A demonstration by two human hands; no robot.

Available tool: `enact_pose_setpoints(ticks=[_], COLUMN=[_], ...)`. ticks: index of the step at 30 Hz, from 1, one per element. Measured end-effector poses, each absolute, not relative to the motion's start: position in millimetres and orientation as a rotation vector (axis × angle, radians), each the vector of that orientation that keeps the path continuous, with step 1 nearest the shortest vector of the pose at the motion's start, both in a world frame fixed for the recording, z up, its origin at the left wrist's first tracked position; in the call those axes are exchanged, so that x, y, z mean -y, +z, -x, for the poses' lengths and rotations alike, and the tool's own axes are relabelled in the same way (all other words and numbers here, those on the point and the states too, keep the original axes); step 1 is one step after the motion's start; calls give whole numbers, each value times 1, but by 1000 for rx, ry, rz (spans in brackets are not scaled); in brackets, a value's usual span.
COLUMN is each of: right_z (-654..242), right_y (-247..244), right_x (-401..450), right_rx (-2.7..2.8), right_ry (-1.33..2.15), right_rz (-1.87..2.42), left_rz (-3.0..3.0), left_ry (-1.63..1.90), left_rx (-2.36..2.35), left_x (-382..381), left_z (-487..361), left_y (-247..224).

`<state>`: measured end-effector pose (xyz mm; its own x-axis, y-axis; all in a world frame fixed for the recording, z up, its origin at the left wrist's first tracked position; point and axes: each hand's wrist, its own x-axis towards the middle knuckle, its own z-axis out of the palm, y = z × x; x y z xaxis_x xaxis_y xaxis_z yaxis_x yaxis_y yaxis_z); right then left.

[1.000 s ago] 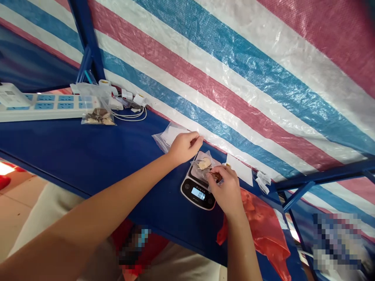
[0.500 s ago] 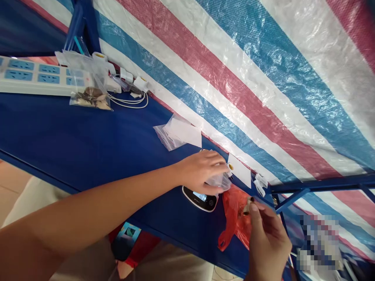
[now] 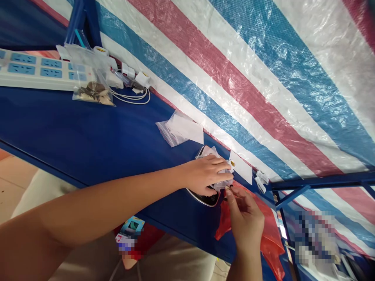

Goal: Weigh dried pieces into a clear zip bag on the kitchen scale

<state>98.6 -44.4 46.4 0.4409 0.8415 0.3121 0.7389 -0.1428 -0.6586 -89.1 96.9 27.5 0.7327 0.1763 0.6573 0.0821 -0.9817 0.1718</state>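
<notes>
My left hand (image 3: 203, 175) grips a crumpled clear plastic bag (image 3: 221, 180) just above a digital kitchen scale (image 3: 205, 199). The hand and bag hide the scale's display, leaving only its black front edge showing. My right hand (image 3: 244, 220) sits just right of the bag, thumb and forefinger pinched on a small brown piece (image 3: 227, 191), which is barely visible. Beneath that hand lies a red plastic bag (image 3: 271, 242). A white paper card (image 3: 241, 167) lies beside my left fingertips, with a small gold-coloured disc (image 3: 232, 163) at its edge.
A clear bag with white paper (image 3: 178, 130) lies on the blue tabletop (image 3: 88, 132). At the far left are a white power strip (image 3: 35, 68), a small bag of brown pieces (image 3: 93, 91), chargers and white cables. A striped tarpaulin (image 3: 234, 78) forms the wall behind.
My left hand has moved from the white-paper bag to the scale and now covers its display. My right hand has come back left from beyond the red bag toward the scale.
</notes>
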Motion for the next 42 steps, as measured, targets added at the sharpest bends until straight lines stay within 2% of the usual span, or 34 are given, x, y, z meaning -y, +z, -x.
enact_pose_setpoints(ticks=[7, 14, 21, 26, 42], right_z=[-77, -69, -95, -94, -89], right_y=[42, 44, 48, 56, 60], right_x=[50, 62, 83, 71, 71], right_rx=[1171, 1286, 1354, 1685, 1972], right_ry=[316, 337, 82, -90, -143], right_rz=[1677, 1630, 1877, 1786, 1711], left_rz=[-2790, -2802, -2776, -2819, -2890], left_ry=[1096, 1097, 1145, 1156, 983], left_rx=[-245, -256, -302, -373, -499], left_x=[-98, -93, -89, -81, -69], left_z=[88, 82, 83, 82, 79], left_y=[24, 22, 25, 31, 41])
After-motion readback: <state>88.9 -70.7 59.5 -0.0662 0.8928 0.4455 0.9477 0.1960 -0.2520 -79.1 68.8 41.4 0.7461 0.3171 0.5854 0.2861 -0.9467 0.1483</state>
